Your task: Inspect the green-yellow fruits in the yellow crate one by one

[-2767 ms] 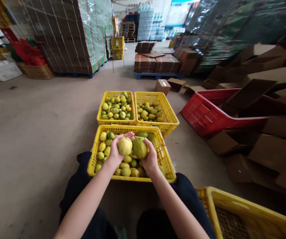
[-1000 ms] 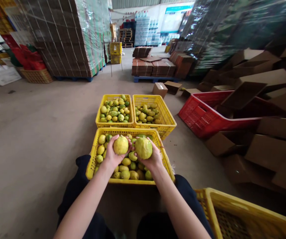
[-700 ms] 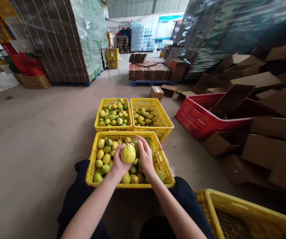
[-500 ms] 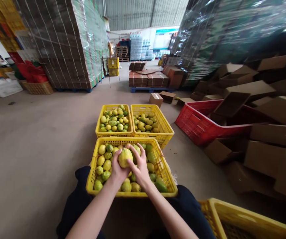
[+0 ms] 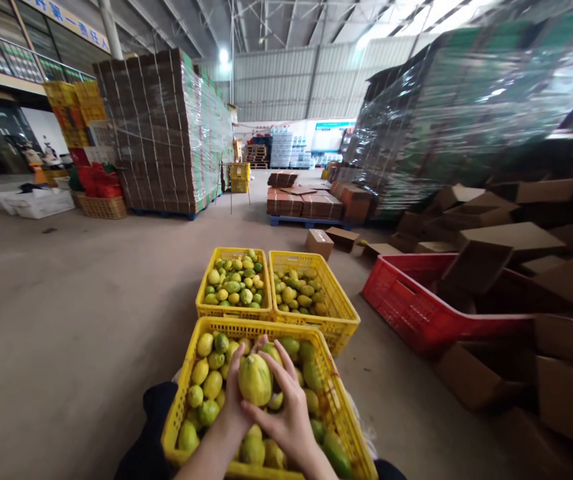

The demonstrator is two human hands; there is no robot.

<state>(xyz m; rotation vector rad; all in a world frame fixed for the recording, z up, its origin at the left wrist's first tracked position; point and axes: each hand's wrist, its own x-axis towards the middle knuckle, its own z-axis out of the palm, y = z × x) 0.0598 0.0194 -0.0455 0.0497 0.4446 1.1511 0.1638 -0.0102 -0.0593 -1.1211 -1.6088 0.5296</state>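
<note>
Between my two hands is a plump yellow-green fruit [image 5: 255,380] with faint lengthwise ridges; its exact kind I cannot tell. My left hand [image 5: 234,399] cups it from the left and below. The right hand [image 5: 289,403] curves round its right side, with the thumb under it and the fingers over the far side. Both hold it above a yellow plastic crate [image 5: 334,373] between my legs. Inside lie similar fruits, some yellow [image 5: 212,385], others greener and longer [image 5: 336,455]. My hands and forearms hide the middle of the crate.
Two more yellow crates, left [image 5: 200,293] and right [image 5: 341,310], hold similar fruit just beyond. To the right, a red crate [image 5: 406,320] stands among heaped cardboard boxes [image 5: 571,393]. Wrapped stacks [image 5: 141,133] and a pallet of flattened cartons [image 5: 311,207] stand farther off.
My view has tilted up, so the crates and hands sit lower in the picture. The fruit has been turned between my hands, and its ridged side now faces me.
</note>
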